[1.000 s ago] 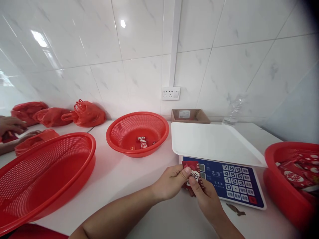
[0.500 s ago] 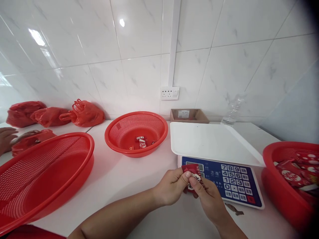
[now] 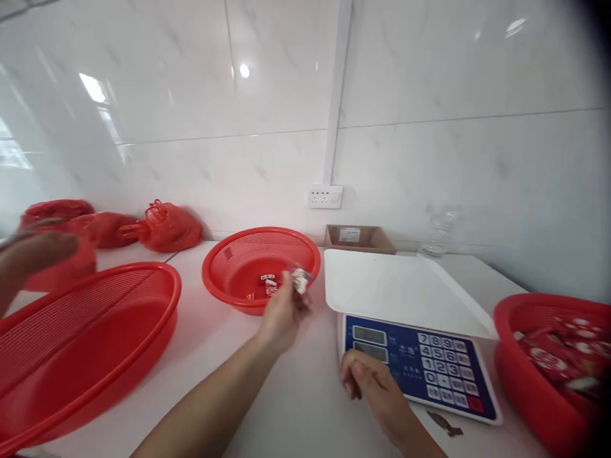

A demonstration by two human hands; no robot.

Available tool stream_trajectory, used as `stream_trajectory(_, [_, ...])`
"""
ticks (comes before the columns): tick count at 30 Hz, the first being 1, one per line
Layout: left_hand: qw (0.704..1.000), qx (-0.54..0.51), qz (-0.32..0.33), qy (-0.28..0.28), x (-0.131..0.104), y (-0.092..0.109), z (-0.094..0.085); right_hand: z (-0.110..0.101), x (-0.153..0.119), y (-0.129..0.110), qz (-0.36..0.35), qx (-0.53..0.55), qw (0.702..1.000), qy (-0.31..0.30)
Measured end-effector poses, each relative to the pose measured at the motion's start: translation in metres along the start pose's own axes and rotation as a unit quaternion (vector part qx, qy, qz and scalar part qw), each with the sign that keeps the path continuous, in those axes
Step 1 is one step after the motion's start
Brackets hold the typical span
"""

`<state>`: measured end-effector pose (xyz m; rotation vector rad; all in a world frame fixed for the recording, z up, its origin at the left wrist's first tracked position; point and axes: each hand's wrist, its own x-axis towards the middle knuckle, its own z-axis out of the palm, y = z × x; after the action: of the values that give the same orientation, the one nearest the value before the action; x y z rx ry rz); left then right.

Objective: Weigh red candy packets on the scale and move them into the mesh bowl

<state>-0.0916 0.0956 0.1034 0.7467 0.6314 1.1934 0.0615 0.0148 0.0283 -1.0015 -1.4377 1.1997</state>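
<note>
My left hand (image 3: pixel 279 315) is closed on a small red candy packet (image 3: pixel 300 278) with white lettering, slightly blurred, over the front right rim of the middle red basket (image 3: pixel 261 236). A few similar packets (image 3: pixel 271 287) lie on that basket's floor. My right hand (image 3: pixel 370 380) is curled shut at the front left corner of the weighing scale (image 3: pixel 405 369), and no object shows in its fingers. The scale has a white pan (image 3: pixel 382 283) and a blue keypad panel. At the far right, another red basket (image 3: pixel 520 362) holds many red packets (image 3: pixel 556 356).
A large red basket (image 3: pixel 119 343) stands at the left. Beyond it, another person's hand (image 3: pixel 42 251), blurred, is by a red plastic bag (image 3: pixel 71 267). Tied red bags (image 3: pixel 172 229), a cardboard box (image 3: pixel 370 238) and a clear plastic bottle (image 3: pixel 439 235) line the wall.
Both hands held the packet together before the scale. My left hand has carried it left to the middle basket; my right hand has let go. The view has tilted up slightly.
</note>
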Motion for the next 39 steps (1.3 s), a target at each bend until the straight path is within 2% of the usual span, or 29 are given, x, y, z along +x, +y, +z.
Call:
stream_trajectory(2, [0.998,-0.053,-0.016,0.015,0.005,0.020,-0.004,0.003,0.000,-0.003,0.006,-0.005,1.000,-0.022])
stream_trajectory(6, [0.995,-0.097,0.018,0.006,0.008,0.045,-0.008,0.008,0.001,-0.008,0.021,-0.030,0.998,-0.043])
stream_trajectory(9, [0.996,-0.091,0.018,-0.020,0.006,0.050,-0.008,0.011,0.004,-0.007,0.027,-0.044,0.998,-0.021])
stream_trajectory(12, [0.995,-0.053,-0.029,-0.085,-0.001,0.045,-0.004,0.013,0.002,-0.009,0.012,-0.042,0.999,0.024])
stream_trajectory(14, [0.986,-0.002,-0.079,-0.145,-0.009,0.037,0.000,0.009,-0.006,-0.018,-0.015,-0.037,0.997,0.059])
stream_trajectory(16, [0.969,0.056,-0.120,-0.207,-0.017,0.023,0.004,-0.002,-0.020,-0.037,-0.053,-0.044,0.993,0.092])
stream_trajectory(19, [0.934,0.124,-0.180,-0.284,-0.030,-0.008,0.010,-0.034,-0.050,-0.081,-0.084,-0.114,0.981,0.132])
stream_trajectory(21, [0.904,0.160,-0.235,-0.320,-0.040,-0.034,0.014,-0.064,-0.069,-0.111,-0.057,-0.202,0.962,0.173])
stream_trajectory(23, [0.869,0.202,-0.283,-0.353,-0.049,-0.059,0.018,-0.094,-0.083,-0.135,-0.012,-0.299,0.930,0.215])
stream_trajectory(25, [0.829,0.247,-0.319,-0.388,-0.057,-0.082,0.023,-0.122,-0.092,-0.149,0.071,-0.372,0.894,0.238])
stream_trajectory(28, [0.789,0.274,-0.344,-0.428,-0.064,-0.107,0.032,-0.153,-0.099,-0.151,0.209,-0.423,0.859,0.199])
stream_trajectory(31, [0.780,0.244,-0.366,-0.445,-0.062,-0.121,0.036,-0.173,-0.101,-0.141,0.284,-0.406,0.859,0.131])
stream_trajectory(35, [0.812,0.133,-0.400,-0.405,-0.053,-0.124,0.031,-0.188,-0.098,-0.120,0.278,-0.346,0.892,0.086])
stream_trajectory(37, [0.831,0.095,-0.398,-0.377,-0.049,-0.123,0.025,-0.193,-0.097,-0.107,0.270,-0.342,0.895,0.094])
stream_trajectory(39, [0.837,0.082,-0.394,-0.372,-0.047,-0.122,0.020,-0.196,-0.096,-0.093,0.263,-0.358,0.888,0.118])
